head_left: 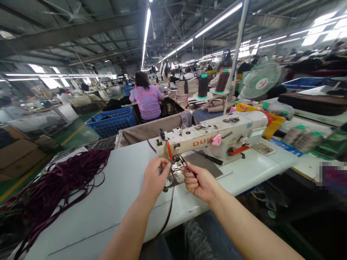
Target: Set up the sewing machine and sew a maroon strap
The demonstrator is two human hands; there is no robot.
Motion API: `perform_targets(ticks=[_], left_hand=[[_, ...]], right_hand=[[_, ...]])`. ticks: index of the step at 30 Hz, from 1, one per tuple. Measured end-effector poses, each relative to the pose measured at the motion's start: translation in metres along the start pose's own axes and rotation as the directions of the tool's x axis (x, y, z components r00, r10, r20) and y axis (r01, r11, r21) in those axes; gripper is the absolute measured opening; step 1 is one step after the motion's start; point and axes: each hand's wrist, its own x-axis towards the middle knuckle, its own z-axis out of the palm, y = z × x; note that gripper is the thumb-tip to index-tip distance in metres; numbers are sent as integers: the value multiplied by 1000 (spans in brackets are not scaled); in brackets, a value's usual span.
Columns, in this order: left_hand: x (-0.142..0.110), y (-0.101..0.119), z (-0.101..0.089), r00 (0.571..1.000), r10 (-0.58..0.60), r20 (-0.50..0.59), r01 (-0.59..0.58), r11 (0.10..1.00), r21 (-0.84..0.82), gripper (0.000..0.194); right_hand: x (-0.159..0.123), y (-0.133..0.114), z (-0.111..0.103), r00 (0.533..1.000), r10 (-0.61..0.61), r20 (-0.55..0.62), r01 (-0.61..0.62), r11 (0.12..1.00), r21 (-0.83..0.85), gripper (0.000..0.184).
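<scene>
A white sewing machine (199,139) with orange lettering stands on the pale table. My left hand (155,177) is at the left of its needle area, thumb and fingertips pinched together; what lies between them is too small to make out. Close on the other side of the presser foot (176,167), my right hand (199,180) grips a slim pointed tool (185,165) with its tip toward the needle. A narrow dark strip (171,207) passes beside my left fingertips and hangs over the table's front edge toward my lap.
A tangled heap of maroon strips (67,177) lies at the left. Behind the machine are thread cones (203,86), a fan (260,79) and a blue crate (112,121). A black-handled tool (213,159) rests near the machine. A person in purple (148,97) sits ahead.
</scene>
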Motion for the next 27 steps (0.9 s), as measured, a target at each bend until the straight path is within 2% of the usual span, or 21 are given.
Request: perform_targets(ticks=[4, 8, 11, 14, 18, 22, 27], left_hand=[[-3, 1, -1, 1000, 6, 16, -6, 1000, -15, 9], [-3, 1, -2, 1000, 17, 17, -17, 1000, -16, 11], [-1, 0, -2, 1000, 13, 18, -13, 1000, -15, 12], [-1, -1, -2, 1000, 4, 28, -3, 1000, -11, 12], [-3, -1, -2, 999, -7, 42, 8, 1000, -12, 11], [-5, -1, -3, 998, -6, 57, 7, 1000, -20, 11], [-8, -2, -8, 997, 21, 69, -19, 999, -26, 19]], right_hand=[[-1, -5, 0, 997, -46, -70, 36, 990, -134, 32], [0, -7, -1, 991, -99, -89, 72, 960, -270, 27], [1, -8, -4, 982, -169, -85, 125, 917, -378, 26], [1, -8, -7, 963, -259, -80, 189, 853, -486, 32], [3, -6, -10, 934, -351, -63, 238, 746, -623, 45], [5, -5, -12, 907, -419, -40, 250, 613, -749, 50], [10, -8, -19, 836, -549, -6, 228, 357, -906, 39]])
